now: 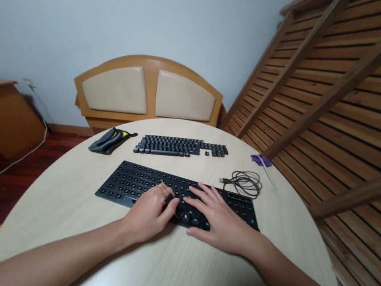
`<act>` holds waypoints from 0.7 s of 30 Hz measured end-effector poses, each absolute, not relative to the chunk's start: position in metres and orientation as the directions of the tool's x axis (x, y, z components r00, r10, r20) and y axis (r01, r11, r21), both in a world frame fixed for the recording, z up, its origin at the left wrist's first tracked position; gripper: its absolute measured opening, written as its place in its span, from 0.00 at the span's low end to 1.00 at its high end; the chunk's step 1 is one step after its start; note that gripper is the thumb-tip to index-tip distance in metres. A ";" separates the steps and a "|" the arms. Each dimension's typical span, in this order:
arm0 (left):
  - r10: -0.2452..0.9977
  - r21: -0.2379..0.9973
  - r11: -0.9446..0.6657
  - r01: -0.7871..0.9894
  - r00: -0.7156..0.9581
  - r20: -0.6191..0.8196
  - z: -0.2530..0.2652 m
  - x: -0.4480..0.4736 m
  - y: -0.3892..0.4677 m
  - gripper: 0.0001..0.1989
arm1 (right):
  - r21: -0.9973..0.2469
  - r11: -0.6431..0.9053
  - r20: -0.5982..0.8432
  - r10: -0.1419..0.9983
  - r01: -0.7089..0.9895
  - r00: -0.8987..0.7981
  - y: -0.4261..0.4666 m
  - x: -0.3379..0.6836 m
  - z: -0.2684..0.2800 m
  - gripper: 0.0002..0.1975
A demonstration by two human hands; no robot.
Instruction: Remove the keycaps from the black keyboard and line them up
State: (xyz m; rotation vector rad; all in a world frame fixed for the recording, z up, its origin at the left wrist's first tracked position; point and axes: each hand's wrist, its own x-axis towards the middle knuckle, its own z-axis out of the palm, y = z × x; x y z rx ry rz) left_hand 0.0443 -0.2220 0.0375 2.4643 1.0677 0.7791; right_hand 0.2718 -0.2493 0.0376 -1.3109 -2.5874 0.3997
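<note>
A black keyboard base (pixel 149 177), most of its keycaps off, lies at a slant on the round table. My left hand (pixel 154 204) is closed over its middle, thumb and forefinger around a small black object (pixel 169 198) whose kind I cannot make out. Spread flat, my right hand (pixel 215 213) rests on the right part of the base, its thumb at the front edge. A few black keycaps (pixel 193 221) sit on the base between my hands. Beyond it, loose black keycaps (pixel 168 144) are laid out in keyboard order. My hands hide parts of the base.
A coiled black USB cable (pixel 245 183) lies behind the base's right end. Farther right are a purple cloth (pixel 261 160) and a thin pale stick (pixel 268 173). A black, grey and yellow pouch or glove (pixel 110 141) lies at the back left of the round table (pixel 59 209).
</note>
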 end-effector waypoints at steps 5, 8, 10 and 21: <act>0.747 0.479 -0.660 0.579 0.569 0.343 0.042 0.044 -0.226 0.16 | -0.315 0.568 0.068 0.812 0.760 -0.579 -0.251 0.268 0.039 0.34; 0.727 0.438 -0.684 0.583 0.594 0.345 0.044 0.044 -0.230 0.17 | -0.318 0.571 0.079 0.812 0.757 -0.579 -0.251 0.267 0.039 0.34; 0.719 0.415 -0.694 0.589 0.601 0.349 0.045 0.043 -0.231 0.17 | -0.321 0.572 0.085 0.811 0.755 -0.579 -0.251 0.266 0.039 0.33; 0.731 0.387 -0.682 0.621 0.594 0.336 0.043 0.043 -0.229 0.17 | -0.312 0.599 0.173 0.799 0.738 -0.576 -0.251 0.267 0.038 0.33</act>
